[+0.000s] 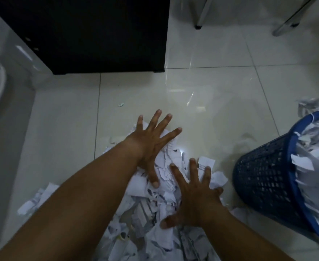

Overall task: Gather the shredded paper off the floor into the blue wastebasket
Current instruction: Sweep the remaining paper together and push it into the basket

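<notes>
Head view: left hand [151, 143] and right hand [193, 194], fingers splayed, press crumpled shredded paper [155, 204] beside perforated blue wastebasket [264, 178].

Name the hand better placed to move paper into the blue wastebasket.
Probably right. The right hand rests on the shredded paper nearer the blue wastebasket; the left hand lies farther off.

We look down on a glossy pale tiled floor [220, 87] crossed by thin dark grout lines. Low in the middle lies a heap of white shredded paper [155, 204] with dark print. A few loose scraps [32, 202] lie to its left, and one tiny scrap [120, 104] lies well apart, farther up. A blue perforated plastic wastebasket [264, 178] stands near the heap's right side. A black boxy cabinet [89, 34] and chrome furniture legs [200, 17] rest at the far end.
</notes>
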